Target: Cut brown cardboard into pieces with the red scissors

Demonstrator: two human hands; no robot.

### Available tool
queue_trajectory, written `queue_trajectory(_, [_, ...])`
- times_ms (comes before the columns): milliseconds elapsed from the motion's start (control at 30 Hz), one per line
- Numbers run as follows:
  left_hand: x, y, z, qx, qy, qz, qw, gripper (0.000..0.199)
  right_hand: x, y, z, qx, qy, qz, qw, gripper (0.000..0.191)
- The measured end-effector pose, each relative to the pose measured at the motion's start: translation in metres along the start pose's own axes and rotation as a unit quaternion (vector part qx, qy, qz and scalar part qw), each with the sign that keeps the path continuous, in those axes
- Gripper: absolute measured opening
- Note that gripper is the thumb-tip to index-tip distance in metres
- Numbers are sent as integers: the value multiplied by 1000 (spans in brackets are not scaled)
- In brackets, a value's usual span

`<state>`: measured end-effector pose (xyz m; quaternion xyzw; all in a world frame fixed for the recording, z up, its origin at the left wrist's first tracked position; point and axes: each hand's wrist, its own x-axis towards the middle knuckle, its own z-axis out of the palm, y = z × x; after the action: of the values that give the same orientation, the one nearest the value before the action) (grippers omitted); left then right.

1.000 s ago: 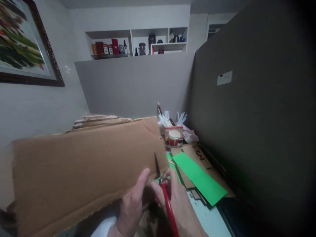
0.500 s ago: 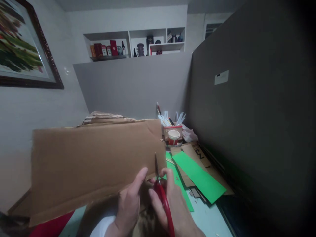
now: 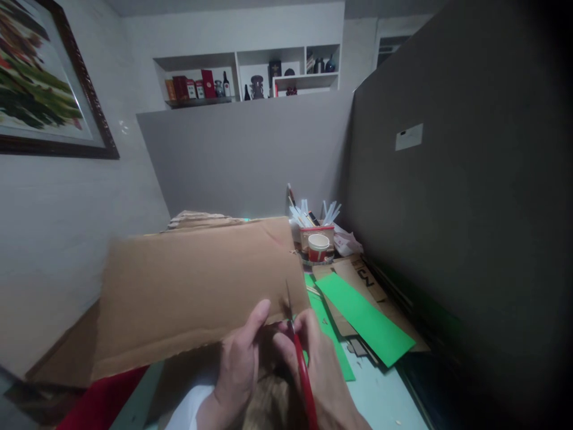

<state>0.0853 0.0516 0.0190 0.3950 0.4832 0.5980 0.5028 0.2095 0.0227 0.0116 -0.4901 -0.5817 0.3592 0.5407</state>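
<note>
A large flat sheet of brown cardboard (image 3: 192, 286) is raised in front of me, tilted up with its face toward me. My left hand (image 3: 239, 364) grips its lower edge, thumb on the near face and fingers hidden behind. Close beside it, my right hand (image 3: 320, 370) is wrapped round red-handled scissors (image 3: 302, 373). One blade lies over the near face of the cardboard, close to its lower right corner; the other blade is hidden. Some of my right fingers also sit near the cardboard's edge.
Right of the cardboard, green paper strips (image 3: 364, 319) lie over cardboard pieces (image 3: 347, 275) on the pale table (image 3: 373, 394). Behind stand a paper cup (image 3: 318, 248) and a holder (image 3: 308, 239) with pens and pale sticks. Grey partitions (image 3: 250, 155) close off the back and right. Red material (image 3: 110, 400) lies lower left.
The cardboard's left end has swung inward, to the right, and is blurred. The scissors have shifted slightly and their handles look closer together. Both hands keep their hold.
</note>
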Motion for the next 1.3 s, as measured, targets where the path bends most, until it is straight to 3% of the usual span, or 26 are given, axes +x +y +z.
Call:
queue_trajectory(267, [3, -2, 5, -9, -15, -27, 999, 39, 14, 8, -9, -48, -22, 34, 998, 39])
queue_trajectory(600, [15, -25, 6, -69, -50, -53, 995, 33, 16, 39, 3, -104, 9, 15, 994, 47])
queue_trajectory(1067, [17, -29, -5, -55, -22, -56, 997, 34, 21, 48, 13, -107, -6, -38, 994, 41])
queue_trajectory(1300, [15, -31, -1, -93, -72, -73, 990, 38, 20, 47, 8, -113, -2, -26, 993, 43])
